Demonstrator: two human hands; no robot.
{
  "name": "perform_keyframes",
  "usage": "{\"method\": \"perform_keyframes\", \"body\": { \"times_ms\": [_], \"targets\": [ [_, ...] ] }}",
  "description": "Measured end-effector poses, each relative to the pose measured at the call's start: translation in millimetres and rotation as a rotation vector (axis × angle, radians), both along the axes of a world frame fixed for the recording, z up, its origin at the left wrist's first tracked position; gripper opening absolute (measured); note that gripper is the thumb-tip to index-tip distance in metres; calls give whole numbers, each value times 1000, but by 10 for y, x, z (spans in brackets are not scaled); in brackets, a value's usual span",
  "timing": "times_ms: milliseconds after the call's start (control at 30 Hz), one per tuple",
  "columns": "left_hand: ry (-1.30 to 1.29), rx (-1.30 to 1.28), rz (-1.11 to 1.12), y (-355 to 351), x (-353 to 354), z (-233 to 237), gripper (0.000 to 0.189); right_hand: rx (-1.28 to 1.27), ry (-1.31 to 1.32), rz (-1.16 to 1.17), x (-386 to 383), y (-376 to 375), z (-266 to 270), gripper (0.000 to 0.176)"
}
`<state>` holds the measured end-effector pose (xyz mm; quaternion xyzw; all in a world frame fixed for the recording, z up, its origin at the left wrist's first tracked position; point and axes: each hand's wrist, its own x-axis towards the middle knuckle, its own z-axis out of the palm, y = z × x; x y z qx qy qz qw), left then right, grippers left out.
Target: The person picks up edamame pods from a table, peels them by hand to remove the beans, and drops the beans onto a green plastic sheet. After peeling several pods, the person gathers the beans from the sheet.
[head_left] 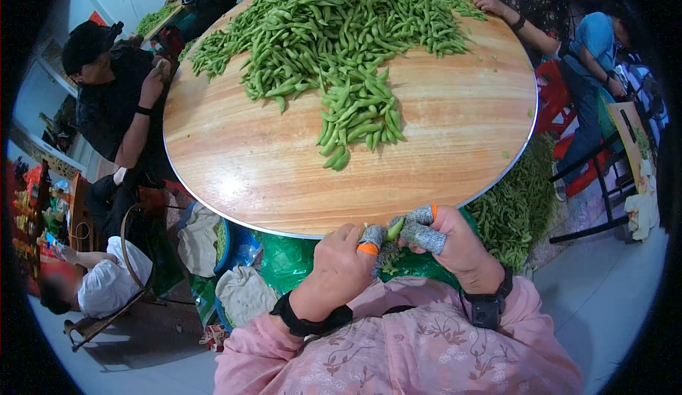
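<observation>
A single green soybean pod (395, 230) is pinched between my two hands just off the near edge of the round wooden table (284, 160). My left hand (335, 261) is closed, its thumb in a grey knit finger sleeve with orange trim against one side of the pod. Similar sleeves cover fingers of my right hand (458, 246), which closes on the pod from the other side. Ahead on the tabletop lies a big heap of soybean pods (341, 25), with a smaller tongue of pods (359, 114) reaching toward me.
Below the table's edge are green plastic (288, 253) and a cloth-covered tub (202, 242). A large pile of pods (515, 210) lies on the floor at right. One person (106, 89) sits at the table's left, another (526, 4) at its far right. Red stools (554, 100) stand at right.
</observation>
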<state>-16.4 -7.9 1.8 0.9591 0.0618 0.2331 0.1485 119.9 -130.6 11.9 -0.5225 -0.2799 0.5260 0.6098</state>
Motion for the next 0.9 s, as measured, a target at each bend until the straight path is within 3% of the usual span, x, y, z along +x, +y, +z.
{"method": "perform_keyframes", "body": {
  "times_ms": [133, 233, 300, 333, 400, 433, 500, 533, 600, 700, 733, 800, 900],
  "targets": [
    [-36, 10, 6, -11, 20, -36, 26, 31, -51, -25, -15, 28, -61, 13],
    [-89, -153, -16, -40, 40, -81, 19, 64, -36, -49, -48, 61, -35, 13],
    [-75, -704, -71, -70, 29, -107, 15, 86, -8, -67, -52, 72, -69, 15],
    [-75, -702, -72, -72, 15, -129, 15, 138, -40, -64, -38, 60, -146, 15],
    [-5, -1299, -81, -71, -20, -190, 16, 190, -70, -60, -28, 52, -189, 14],
    [-4, -1299, -80, -66, -35, -235, 16, 213, -98, -51, -25, 50, -186, 14],
    [9, -1741, -188, -45, -28, -251, 17, 240, -130, -45, -7, 43, -171, 13],
    [12, -1738, -191, -43, 7, -202, 17, 197, -155, -56, 6, 35, -163, 10],
    [-37, -991, -149, -61, 86, -50, 14, 149, -175, -66, -2, 18, -107, 8],
    [32, -793, -101, -49, 107, 40, 15, 103, -143, -57, 0, 22, 7, 7],
    [35, -788, -106, -39, 105, 44, 15, 106, -184, -28, 20, 13, -10, 7],
    [33, -1240, -176, -8, 100, 49, 14, 110, -223, -8, 37, 12, -50, 7],
    [166, -1198, -160, 78, 80, 22, 14, 177, -207, -12, 16, 13, -66, 6]
  ]
}}
